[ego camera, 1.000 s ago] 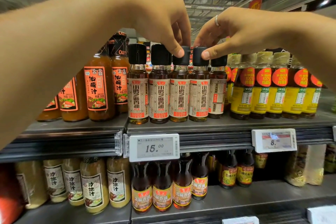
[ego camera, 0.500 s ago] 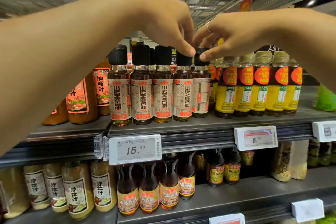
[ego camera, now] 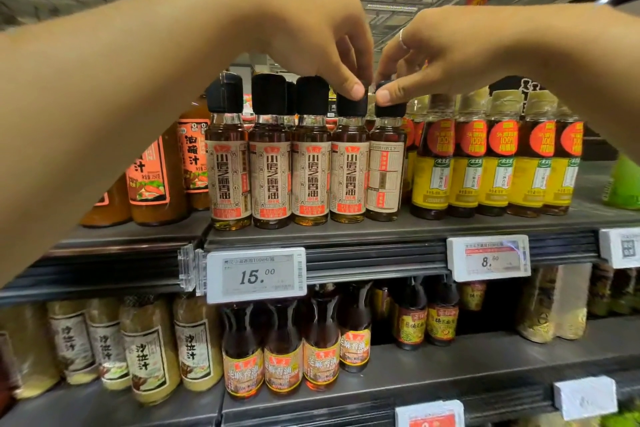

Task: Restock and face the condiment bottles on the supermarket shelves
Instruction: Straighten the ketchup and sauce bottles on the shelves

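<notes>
Shelf (ego camera: 346, 236) is looking nearly faced: 4 labels front, and you're pinching caps, left hand (ego camera: 304, 38) on bottle 4 (ego camera: 348, 170), right hand (ego camera: 450, 48) on back-turned bottle 5 (ego camera: 385, 177).

Five black-capped sesame oil bottles (ego camera: 271, 170) stand on the upper shelf; four show tan front labels reading 小磨芝麻香油 in tall vertical characters, while the fifth bottle (ego camera: 385, 166) shows a panel of small print too fine to read. Below them a shelf price tag (ego camera: 256, 274) reads 15.00 — its header line includes "100ml". A second price tag (ego camera: 488, 257) to the right reads 8.60, faintly. The yellow-labelled bottles (ego camera: 464, 163) carry red circles with "100%". Orange sauce bottles (ego camera: 194, 156) at left read 油醋汁. On the lower shelf, pale dressing bottles (ego camera: 145, 354) read 沙拉汁 — and dark bottles (ego camera: 282, 369) read 芝麻香油.
</notes>
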The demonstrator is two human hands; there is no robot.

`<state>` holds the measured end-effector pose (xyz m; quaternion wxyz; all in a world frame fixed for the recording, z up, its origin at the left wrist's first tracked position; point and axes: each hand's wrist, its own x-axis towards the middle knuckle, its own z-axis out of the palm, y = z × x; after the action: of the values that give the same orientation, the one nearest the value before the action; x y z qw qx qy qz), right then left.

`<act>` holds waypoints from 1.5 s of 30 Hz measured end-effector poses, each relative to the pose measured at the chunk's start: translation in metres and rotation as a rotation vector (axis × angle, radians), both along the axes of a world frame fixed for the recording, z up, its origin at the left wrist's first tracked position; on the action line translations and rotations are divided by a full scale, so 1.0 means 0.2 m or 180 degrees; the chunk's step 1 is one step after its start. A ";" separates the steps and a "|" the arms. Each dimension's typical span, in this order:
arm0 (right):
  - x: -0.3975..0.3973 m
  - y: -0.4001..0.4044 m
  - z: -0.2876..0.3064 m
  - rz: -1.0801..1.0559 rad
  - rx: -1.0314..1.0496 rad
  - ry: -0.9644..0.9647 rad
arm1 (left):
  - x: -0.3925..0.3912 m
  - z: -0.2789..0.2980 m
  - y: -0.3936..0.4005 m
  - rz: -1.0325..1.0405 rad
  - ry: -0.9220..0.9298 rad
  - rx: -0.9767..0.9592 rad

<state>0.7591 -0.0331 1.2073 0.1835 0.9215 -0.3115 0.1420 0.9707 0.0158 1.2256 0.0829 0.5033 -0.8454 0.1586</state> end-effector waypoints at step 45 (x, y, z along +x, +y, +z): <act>-0.09 0.08 -0.07 0.0200 0.0480 -0.0465 | 0.15 -0.17 0.29 0.0088 0.0968 -0.0822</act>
<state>0.7410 -0.0180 1.1927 0.0860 0.9292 -0.3048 0.1906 1.0005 0.0748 1.1925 0.2713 0.5181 -0.7888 0.1889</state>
